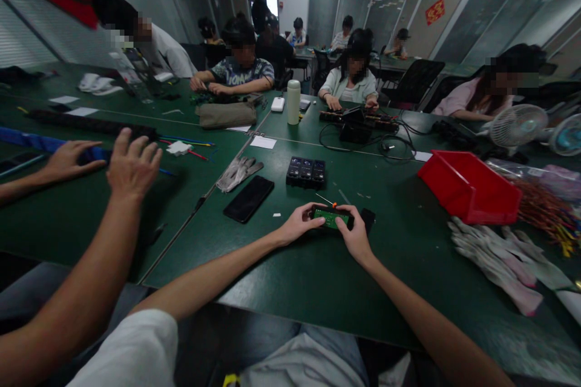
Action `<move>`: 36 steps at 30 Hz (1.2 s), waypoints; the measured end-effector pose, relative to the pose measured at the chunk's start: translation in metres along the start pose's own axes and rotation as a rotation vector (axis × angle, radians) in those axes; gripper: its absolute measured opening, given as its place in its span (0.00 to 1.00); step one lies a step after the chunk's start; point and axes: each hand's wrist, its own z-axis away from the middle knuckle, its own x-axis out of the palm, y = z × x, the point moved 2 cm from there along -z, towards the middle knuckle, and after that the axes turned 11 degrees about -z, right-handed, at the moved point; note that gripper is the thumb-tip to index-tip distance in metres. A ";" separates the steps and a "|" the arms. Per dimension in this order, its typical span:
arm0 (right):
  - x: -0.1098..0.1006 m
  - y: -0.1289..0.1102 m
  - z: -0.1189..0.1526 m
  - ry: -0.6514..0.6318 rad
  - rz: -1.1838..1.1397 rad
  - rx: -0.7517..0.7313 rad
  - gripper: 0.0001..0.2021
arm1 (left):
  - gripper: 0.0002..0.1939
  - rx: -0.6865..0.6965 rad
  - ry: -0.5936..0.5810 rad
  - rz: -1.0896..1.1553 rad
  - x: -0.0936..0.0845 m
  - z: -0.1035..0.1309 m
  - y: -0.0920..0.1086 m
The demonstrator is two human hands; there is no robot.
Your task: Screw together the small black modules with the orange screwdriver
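A small black case with a green circuit board (327,218) in it is held level just above the table, between both hands. My left hand (302,222) grips its left end, thumb on the near edge. My right hand (353,231) closes round the right end, its thumb resting over the board. Behind the case a thin metal shaft with an orange end (334,205), like a small screwdriver, shows in part. A black flat object (368,217) lies beside my right hand, partly hidden. Farther back stands a black compartment box (305,172) with small pieces inside.
A black phone (249,199) and grey gloves (239,173) lie left of centre. At right are a red bin (469,186), more gloves (497,260) and bundled wires (551,208). A co-worker's hands (131,163) handle a blue-wrapped bundle at left. A bottle (293,103) stands farther back.
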 end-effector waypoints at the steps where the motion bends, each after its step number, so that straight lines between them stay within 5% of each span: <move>1: 0.000 0.000 0.000 0.000 0.002 0.001 0.12 | 0.26 0.001 0.003 -0.006 0.000 0.000 0.000; 36: 0.001 -0.001 0.000 0.008 -0.007 0.010 0.12 | 0.24 0.015 0.005 -0.064 -0.001 0.001 0.000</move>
